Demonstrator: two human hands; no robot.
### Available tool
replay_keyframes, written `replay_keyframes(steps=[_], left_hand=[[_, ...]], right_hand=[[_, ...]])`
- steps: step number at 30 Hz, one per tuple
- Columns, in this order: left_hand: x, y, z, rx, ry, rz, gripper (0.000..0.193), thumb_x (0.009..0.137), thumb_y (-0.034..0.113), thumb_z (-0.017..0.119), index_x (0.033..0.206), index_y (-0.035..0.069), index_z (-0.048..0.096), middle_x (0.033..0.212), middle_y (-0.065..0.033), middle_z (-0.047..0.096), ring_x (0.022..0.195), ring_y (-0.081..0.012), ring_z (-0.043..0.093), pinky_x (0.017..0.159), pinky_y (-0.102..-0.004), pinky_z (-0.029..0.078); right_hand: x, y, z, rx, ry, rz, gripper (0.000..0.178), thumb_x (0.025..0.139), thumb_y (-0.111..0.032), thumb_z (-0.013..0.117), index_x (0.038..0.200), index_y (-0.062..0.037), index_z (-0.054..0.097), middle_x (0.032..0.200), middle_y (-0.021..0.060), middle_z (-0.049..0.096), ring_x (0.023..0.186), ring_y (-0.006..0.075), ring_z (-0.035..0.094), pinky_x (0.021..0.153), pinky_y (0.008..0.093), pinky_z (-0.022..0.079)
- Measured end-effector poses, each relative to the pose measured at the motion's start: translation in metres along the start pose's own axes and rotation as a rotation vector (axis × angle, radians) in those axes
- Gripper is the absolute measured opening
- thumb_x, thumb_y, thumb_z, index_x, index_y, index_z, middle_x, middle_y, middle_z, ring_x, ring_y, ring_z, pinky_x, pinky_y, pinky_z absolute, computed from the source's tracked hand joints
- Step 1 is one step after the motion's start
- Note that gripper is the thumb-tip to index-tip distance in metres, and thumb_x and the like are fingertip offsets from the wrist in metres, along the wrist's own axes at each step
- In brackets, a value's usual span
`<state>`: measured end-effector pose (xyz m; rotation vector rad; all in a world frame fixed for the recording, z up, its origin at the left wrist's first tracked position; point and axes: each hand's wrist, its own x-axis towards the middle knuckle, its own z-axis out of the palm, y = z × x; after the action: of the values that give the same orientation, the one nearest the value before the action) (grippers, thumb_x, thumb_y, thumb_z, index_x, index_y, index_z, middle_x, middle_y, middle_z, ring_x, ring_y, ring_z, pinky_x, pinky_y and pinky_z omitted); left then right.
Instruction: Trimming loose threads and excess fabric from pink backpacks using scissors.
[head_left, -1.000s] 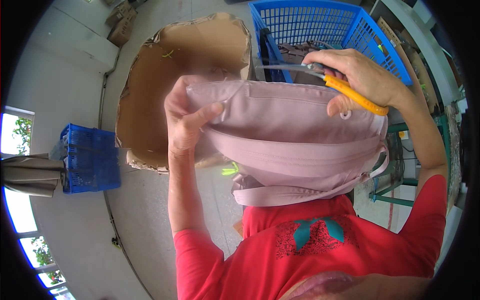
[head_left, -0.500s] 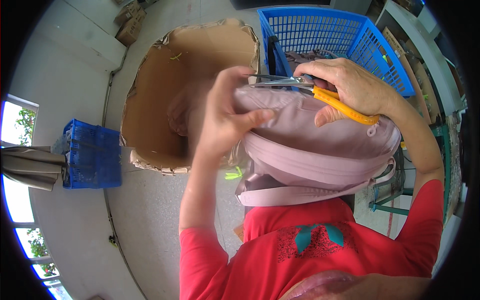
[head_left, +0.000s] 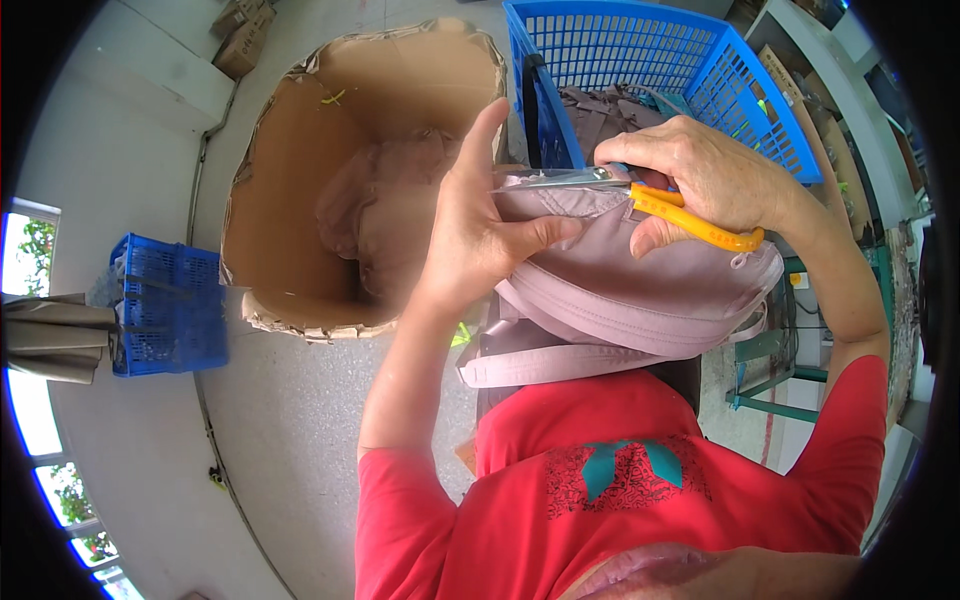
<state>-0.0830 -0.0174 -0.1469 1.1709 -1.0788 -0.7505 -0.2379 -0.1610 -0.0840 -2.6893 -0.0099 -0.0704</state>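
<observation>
A dusty-pink fabric bag (head_left: 655, 262), with a zip and a strap (head_left: 570, 364), is held up in front of my body. My left hand (head_left: 478, 228) grips its upper left edge, thumb lying on the near side and the other fingers partly hidden behind. Wrapped round the yellow handles of a pair of scissors (head_left: 692, 217) is my right hand (head_left: 705, 175). The metal blades point left along the bag's top edge, close to my left hand, and look nearly together. Whether fabric lies between them I cannot tell.
Beyond my left hand stands a large cardboard box (head_left: 285, 190) with pink fabric pieces (head_left: 385, 205) inside. A blue plastic basket (head_left: 640, 45) at the back right holds mauve straps or scraps. Another blue crate (head_left: 172, 305) stands by the left wall. A green metal frame (head_left: 770, 400) is at right.
The scissor blades have come closer together along the bag's edge. My left hand has shifted slightly right, its fingers now more upright. The pink pieces in the box show more clearly.
</observation>
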Motion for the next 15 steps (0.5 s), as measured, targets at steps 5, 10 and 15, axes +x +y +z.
replay_keyframes(steps=[5, 10, 15], left_hand=[[0.003, -0.006, -0.001, 0.000, 0.015, -0.086, 0.087, 0.059, -0.005, 0.074, 0.130, -0.008, 0.024, 0.081, -0.0137, 0.061, 0.076, -0.0147, 0.060, 0.066, -0.0247, 0.049], [0.023, -0.008, -0.007, 0.036, 0.050, -0.055, 0.087, 0.052, -0.001, 0.075, 0.126, -0.012, 0.030, 0.082, -0.0147, 0.060, 0.074, -0.0158, 0.059, 0.067, -0.0263, 0.048], [0.090, 0.002, 0.010, 0.280, 0.160, 0.358, 0.062, 0.068, 0.015, 0.066, 0.120, 0.000, 0.037, 0.103, -0.0232, 0.050, 0.096, -0.0336, 0.050, 0.082, -0.0374, 0.039]], right_hand=[[-0.003, 0.009, 0.004, -0.064, -0.038, 0.065, 0.051, 0.062, -0.035, 0.076, 0.090, 0.0023, 0.053, 0.062, 0.0138, 0.056, 0.053, 0.0281, 0.055, 0.051, 0.0343, 0.042], [-0.008, 0.021, 0.013, -0.034, 0.178, -0.076, 0.059, 0.061, -0.022, 0.077, 0.108, 0.0000, 0.050, 0.089, 0.0163, 0.059, 0.078, 0.0276, 0.058, 0.071, 0.0324, 0.045], [-0.046, 0.101, -0.032, 0.013, 0.327, 0.429, 0.043, 0.067, -0.015, 0.068, 0.105, -0.0024, 0.053, 0.089, 0.0019, 0.052, 0.083, 0.0125, 0.047, 0.075, 0.0275, 0.040]])
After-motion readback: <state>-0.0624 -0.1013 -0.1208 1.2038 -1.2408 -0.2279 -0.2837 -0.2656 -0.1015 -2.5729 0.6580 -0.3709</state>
